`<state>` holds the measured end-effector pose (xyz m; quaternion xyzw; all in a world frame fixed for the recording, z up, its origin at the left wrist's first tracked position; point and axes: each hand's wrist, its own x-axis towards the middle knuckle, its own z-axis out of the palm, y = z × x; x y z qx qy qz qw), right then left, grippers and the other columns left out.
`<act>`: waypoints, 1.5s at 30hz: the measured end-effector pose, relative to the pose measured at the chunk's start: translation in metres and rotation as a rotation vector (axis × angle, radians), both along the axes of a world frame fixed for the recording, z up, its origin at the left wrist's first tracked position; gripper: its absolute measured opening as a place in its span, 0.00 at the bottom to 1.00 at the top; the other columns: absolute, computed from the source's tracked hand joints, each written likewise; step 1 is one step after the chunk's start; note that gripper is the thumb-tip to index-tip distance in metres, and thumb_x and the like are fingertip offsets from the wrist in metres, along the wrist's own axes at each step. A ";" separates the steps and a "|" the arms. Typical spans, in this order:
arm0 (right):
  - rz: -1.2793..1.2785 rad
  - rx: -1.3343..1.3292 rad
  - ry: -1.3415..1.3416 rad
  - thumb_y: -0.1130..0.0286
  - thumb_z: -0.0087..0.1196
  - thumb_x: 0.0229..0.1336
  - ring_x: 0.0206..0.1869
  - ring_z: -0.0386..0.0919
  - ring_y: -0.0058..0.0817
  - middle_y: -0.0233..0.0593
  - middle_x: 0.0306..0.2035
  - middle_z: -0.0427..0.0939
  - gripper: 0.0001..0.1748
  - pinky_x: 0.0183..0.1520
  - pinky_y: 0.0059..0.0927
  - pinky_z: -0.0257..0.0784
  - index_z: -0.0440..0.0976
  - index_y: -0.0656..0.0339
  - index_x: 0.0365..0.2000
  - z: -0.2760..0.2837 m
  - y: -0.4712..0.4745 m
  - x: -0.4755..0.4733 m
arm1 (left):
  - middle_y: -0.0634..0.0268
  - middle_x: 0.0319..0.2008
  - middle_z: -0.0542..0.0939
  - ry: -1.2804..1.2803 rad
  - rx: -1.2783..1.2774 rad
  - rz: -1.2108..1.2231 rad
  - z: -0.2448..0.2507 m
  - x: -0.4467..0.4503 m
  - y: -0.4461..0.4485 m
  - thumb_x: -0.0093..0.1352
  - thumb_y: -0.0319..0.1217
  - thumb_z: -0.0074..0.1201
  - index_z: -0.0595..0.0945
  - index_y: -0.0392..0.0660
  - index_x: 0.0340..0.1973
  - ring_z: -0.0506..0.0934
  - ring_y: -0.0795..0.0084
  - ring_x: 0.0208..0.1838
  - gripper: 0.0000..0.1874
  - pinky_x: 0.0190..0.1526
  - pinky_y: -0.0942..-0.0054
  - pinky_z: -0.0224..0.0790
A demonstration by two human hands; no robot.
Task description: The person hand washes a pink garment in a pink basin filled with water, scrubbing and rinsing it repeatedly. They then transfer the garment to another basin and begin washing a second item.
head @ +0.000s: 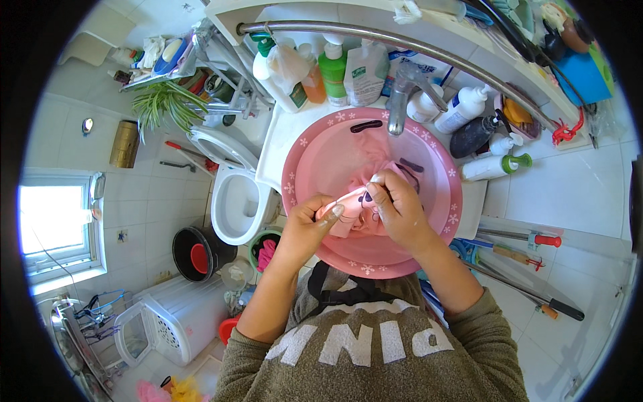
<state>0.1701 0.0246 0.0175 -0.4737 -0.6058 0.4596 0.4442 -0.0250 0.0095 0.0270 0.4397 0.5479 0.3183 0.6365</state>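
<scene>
A large pink plastic basin [321,151] with white snowflake prints on its rim holds water and a wet pink garment [369,156] with dark printed shapes. Above its near half, my left hand [309,223] pinches an edge of the garment between thumb and fingers. Just to the right, my right hand [397,206] grips the same cloth close to a dark patch. The fabric is stretched between the two hands, and the rest hangs down into the basin. Over the far rim reaches a chrome faucet [398,113].
Soap and shampoo bottles [332,73] line the wall behind the basin, below a metal rail [351,31]. A white toilet [241,206], a black bucket [201,254] and a green bucket [266,251] are at left. Long-handled tools [527,289] lean at right.
</scene>
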 end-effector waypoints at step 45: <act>-0.156 0.266 -0.335 0.74 0.50 0.57 0.27 0.77 0.47 0.47 0.25 0.75 0.06 0.30 0.47 0.70 0.69 0.58 0.37 -0.014 -0.007 -0.035 | 0.53 0.28 0.76 0.285 0.547 -0.043 -0.009 0.018 -0.015 0.62 0.18 0.50 0.78 0.38 0.34 0.75 0.53 0.29 0.06 0.33 0.65 0.68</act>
